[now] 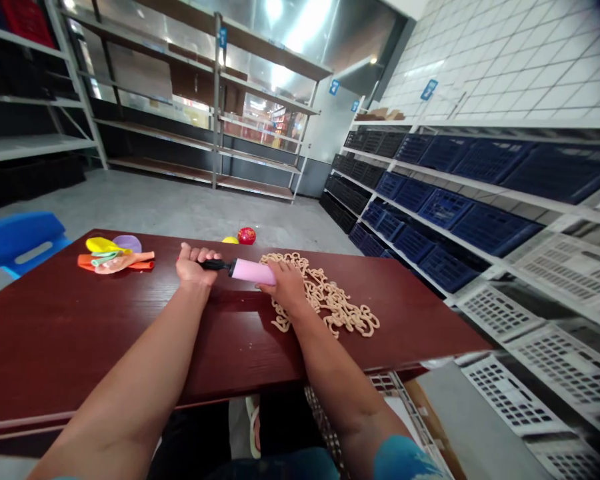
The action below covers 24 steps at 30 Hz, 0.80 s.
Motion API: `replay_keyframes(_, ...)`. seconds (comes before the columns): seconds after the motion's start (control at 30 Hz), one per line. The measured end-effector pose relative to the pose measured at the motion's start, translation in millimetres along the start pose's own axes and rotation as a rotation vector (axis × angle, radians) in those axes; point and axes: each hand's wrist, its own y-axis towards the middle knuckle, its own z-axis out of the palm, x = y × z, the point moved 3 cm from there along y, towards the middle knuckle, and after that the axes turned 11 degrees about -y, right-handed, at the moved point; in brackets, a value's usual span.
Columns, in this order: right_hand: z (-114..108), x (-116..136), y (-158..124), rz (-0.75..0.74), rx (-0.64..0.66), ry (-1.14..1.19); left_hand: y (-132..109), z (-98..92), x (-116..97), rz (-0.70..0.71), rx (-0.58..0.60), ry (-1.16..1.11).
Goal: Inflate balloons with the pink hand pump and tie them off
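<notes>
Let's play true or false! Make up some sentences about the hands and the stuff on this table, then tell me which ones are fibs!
1. The left hand holds the black end of the pump. True.
2. The right hand holds a balloon. False: it holds the pump's pink tube.
3. The balloons are left of the pump. True.
4. The beige squiggly pieces are inside a basket. False: they lie on the table.
5. The chair is blue. True.
</notes>
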Motion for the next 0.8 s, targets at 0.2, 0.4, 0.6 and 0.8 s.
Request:
replay_keyframes(0.2,1,-1,-9,0.050,-0.046,0.004,-9,14.8,0,-0.027,0.083,0.130)
replay_keyframes(0.4,4,-2,-10,0.073,-0.026,0.023,-10,32.4,8,0.035,-0.058,0.251)
replay_keyframes(0.6,12,1,-7,0.135,-0.020,0.090,-6,87.2,20,0.157,-0.106,0.548)
replay_keyframes(0.8,15,-6,-5,0.221,-0.048,0.147,15,147.2,-1,0.386,-0.231,0.635)
